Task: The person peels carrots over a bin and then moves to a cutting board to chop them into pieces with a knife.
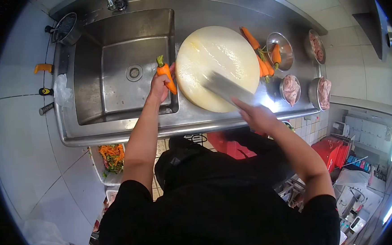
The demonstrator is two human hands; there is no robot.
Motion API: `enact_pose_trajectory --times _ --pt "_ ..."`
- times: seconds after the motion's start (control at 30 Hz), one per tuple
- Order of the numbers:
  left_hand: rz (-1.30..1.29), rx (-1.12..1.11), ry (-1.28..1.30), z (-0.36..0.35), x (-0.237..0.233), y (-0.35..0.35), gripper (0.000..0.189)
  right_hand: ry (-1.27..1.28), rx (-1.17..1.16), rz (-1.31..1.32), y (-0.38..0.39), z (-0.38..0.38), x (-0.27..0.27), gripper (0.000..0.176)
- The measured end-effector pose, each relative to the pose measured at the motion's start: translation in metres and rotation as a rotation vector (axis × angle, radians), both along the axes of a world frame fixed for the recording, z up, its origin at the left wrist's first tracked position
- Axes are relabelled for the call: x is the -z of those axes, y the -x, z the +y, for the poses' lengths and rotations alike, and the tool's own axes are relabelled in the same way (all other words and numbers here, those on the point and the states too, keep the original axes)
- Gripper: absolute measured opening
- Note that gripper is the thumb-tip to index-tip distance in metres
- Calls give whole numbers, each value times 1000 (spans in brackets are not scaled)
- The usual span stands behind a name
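My left hand (160,87) is closed around an orange carrot (166,77) with a short green top, held over the divider between the sink and the round board. My right hand (257,118) grips the handle of a wide-bladed cleaver (226,87). The blade, slightly blurred, lies over the lower part of the thick round white cutting board (209,50). The board looks wet, with a yellowish patch at its upper left. More carrots (250,38) lie right of the board, beside a metal bowl (285,43) with a carrot (276,54) in it.
A steel sink (127,97) is on the left, with a metal pot (67,34) at its back corner. Bowls of raw meat (291,89) stand at the right. Below the counter's left edge, a bin (97,162) holds orange and green scraps (112,158).
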State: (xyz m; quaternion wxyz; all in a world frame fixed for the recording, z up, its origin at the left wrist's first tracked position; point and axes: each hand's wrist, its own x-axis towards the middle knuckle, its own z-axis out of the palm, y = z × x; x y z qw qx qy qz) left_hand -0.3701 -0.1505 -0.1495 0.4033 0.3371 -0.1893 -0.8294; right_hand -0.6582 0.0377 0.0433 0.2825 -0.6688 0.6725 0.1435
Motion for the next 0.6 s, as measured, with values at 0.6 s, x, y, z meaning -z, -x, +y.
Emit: enact_pose_trajectory --times 0.6 --pt "180 31 -172 7 2 -6 55 -69 -35 53 -28 4 -23 52"
